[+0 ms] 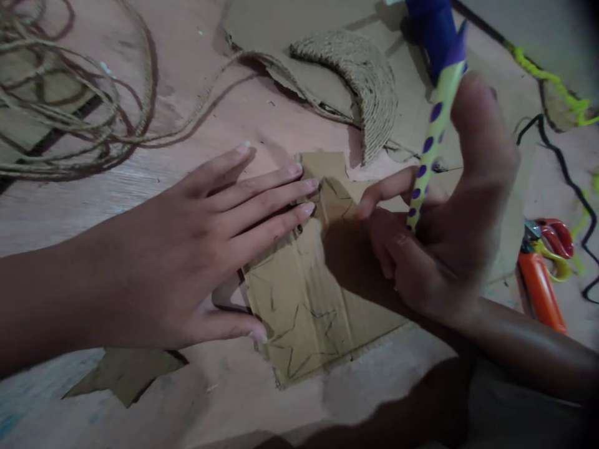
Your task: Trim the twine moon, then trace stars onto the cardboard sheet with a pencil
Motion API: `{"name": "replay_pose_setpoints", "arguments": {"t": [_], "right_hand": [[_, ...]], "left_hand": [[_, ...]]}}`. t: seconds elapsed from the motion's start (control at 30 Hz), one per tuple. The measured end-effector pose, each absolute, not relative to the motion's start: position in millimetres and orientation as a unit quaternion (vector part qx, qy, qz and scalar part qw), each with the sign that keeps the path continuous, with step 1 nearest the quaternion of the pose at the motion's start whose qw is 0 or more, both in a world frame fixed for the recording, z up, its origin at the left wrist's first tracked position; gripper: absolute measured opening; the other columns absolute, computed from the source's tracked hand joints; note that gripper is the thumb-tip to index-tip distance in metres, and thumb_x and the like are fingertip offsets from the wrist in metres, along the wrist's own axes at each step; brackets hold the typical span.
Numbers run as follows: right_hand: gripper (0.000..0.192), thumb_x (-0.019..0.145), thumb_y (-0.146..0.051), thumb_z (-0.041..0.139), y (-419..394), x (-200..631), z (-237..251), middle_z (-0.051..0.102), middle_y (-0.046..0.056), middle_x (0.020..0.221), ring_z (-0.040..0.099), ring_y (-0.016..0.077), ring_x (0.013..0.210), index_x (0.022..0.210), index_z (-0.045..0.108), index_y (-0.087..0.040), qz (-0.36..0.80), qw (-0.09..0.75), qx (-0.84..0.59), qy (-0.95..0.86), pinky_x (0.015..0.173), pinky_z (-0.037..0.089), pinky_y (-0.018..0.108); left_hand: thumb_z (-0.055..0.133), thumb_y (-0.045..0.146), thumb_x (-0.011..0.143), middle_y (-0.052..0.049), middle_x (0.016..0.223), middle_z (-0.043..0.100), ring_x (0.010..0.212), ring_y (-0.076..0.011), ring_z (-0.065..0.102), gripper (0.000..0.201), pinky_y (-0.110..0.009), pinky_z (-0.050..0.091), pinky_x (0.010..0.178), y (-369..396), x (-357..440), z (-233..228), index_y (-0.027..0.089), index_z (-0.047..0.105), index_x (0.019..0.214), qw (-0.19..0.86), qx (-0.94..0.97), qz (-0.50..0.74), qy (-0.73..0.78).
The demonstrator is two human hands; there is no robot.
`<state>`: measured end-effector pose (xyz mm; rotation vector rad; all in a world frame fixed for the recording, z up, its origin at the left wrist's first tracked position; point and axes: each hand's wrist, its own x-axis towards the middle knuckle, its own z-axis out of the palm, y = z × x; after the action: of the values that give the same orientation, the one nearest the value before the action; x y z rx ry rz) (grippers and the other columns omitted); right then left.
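My left hand (210,237) lies flat with fingers stretched out, its fingertips and thumb on the left side of a piece of brown cardboard (327,312). Star outlines are drawn on this piece, one at its lower left and another partly visible near the top. Above its right side, my right hand (444,206) is closed around a pale yellow pencil (427,143) with purple dots. The pencil slants upward, purple toward its upper end; its lower end is hidden in the hand. Part of the cardboard lies in the right hand's shadow.
A rope-covered crescent (369,81) rests on cardboard behind, joined to loose twine (135,137). At right are an orange-handled tool (540,293), red-and-yellow handles (556,240) and black cord (566,174). A cut cardboard star (121,374) lies partly under my left forearm. A blue object (430,31) stands at the back.
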<state>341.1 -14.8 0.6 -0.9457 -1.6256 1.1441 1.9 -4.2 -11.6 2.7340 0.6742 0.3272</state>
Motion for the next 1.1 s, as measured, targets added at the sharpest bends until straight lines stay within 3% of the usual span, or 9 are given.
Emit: {"name": "replay_pose_setpoints", "arguments": {"t": [0.07,0.2,0.37,0.5,0.57,0.67,0.77,0.9,1.1], "right_hand": [[0.08,0.108,0.001,0.086,-14,336,0,0.073,0.001,0.184,0.082,0.0148,0.102,0.17,0.083,-0.05,0.432,0.491,-0.37,-0.659,0.042,0.049,0.022],[0.023,0.117,-0.021,0.087,-11,329,-1,0.097,0.007,0.117,0.086,0.0187,0.077,0.14,0.086,-0.023,0.52,0.543,-0.316,-0.578,0.058,0.069,0.031],[0.045,0.103,0.005,0.091,-13,342,6,0.101,0.004,0.115,0.094,0.0183,0.093,0.12,0.068,-0.03,0.467,0.477,-0.313,-0.675,0.083,0.077,0.03],[0.044,0.131,-0.045,0.078,-24,352,19,0.085,0.0,0.084,0.079,0.0168,0.066,0.094,0.063,-0.028,0.466,0.386,-0.278,-0.746,0.066,0.067,0.03],[0.063,0.138,-0.07,0.046,-29,349,23,0.089,0.004,0.093,0.085,0.0203,0.073,0.111,0.083,-0.026,0.508,0.339,-0.32,-0.724,0.068,0.07,0.033],[0.048,0.134,-0.059,0.063,-31,341,23,0.095,0.009,0.111,0.09,0.0254,0.09,0.14,0.095,-0.023,0.552,0.353,-0.324,-0.682,0.084,0.078,0.04],[0.029,0.125,-0.034,0.074,-27,339,20,0.092,0.009,0.104,0.088,0.0242,0.09,0.123,0.099,-0.021,0.543,0.362,-0.312,-0.691,0.085,0.075,0.039],[0.032,0.118,-0.011,0.066,-24,345,18,0.091,0.003,0.097,0.086,0.0193,0.084,0.111,0.094,-0.025,0.547,0.311,-0.323,-0.707,0.075,0.067,0.033],[0.028,0.122,-0.015,0.068,-23,341,17,0.088,0.0,0.096,0.083,0.0146,0.081,0.109,0.091,-0.025,0.556,0.314,-0.331,-0.695,0.076,0.066,0.029]], "left_hand": [[0.043,0.095,0.131,-0.014,0.22,0.028,0.208,-0.035,0.029,0.111,-0.053,-0.003,0.174,-4,1,-11,0.015,0.031,0.207,0.165,0.951,0.105,0.238],[0.048,0.098,0.127,-0.011,0.22,0.027,0.205,-0.0394,0.036,0.116,-0.059,-0.001,0.176,-3,-1,-12,0.022,0.024,0.211,0.173,0.949,0.11,0.241],[0.049,0.095,0.128,-0.015,0.219,0.03,0.204,-0.0425,0.04,0.115,-0.069,0.007,0.176,-1,-2,-13,0.019,0.023,0.21,0.166,0.952,0.108,0.232],[0.048,0.094,0.129,-0.017,0.219,0.029,0.206,-0.0407,0.034,0.115,-0.067,0.003,0.176,-1,-2,-14,0.014,0.026,0.209,0.159,0.954,0.108,0.229],[0.049,0.096,0.128,-0.016,0.219,0.029,0.207,-0.0392,0.033,0.117,-0.066,0.003,0.176,-2,-2,-15,0.018,0.024,0.21,0.158,0.954,0.113,0.23],[0.048,0.095,0.128,-0.012,0.219,0.031,0.205,-0.0399,0.038,0.114,-0.069,0.007,0.176,-2,-2,-16,0.025,0.017,0.212,0.172,0.948,0.119,0.238],[0.047,0.092,0.129,-0.011,0.218,0.035,0.203,-0.0414,0.042,0.11,-0.069,0.009,0.176,-3,-1,-16,0.027,0.017,0.213,0.181,0.946,0.126,0.238],[0.039,0.094,0.131,-0.015,0.218,0.035,0.205,-0.0384,0.038,0.111,-0.063,0.004,0.176,-3,0,-16,0.017,0.026,0.209,0.148,0.954,0.119,0.234],[0.035,0.099,0.129,-0.012,0.218,0.037,0.203,-0.0373,0.041,0.113,-0.06,0.004,0.175,-3,-1,-14,0.021,0.026,0.21,0.158,0.95,0.115,0.242]]}}
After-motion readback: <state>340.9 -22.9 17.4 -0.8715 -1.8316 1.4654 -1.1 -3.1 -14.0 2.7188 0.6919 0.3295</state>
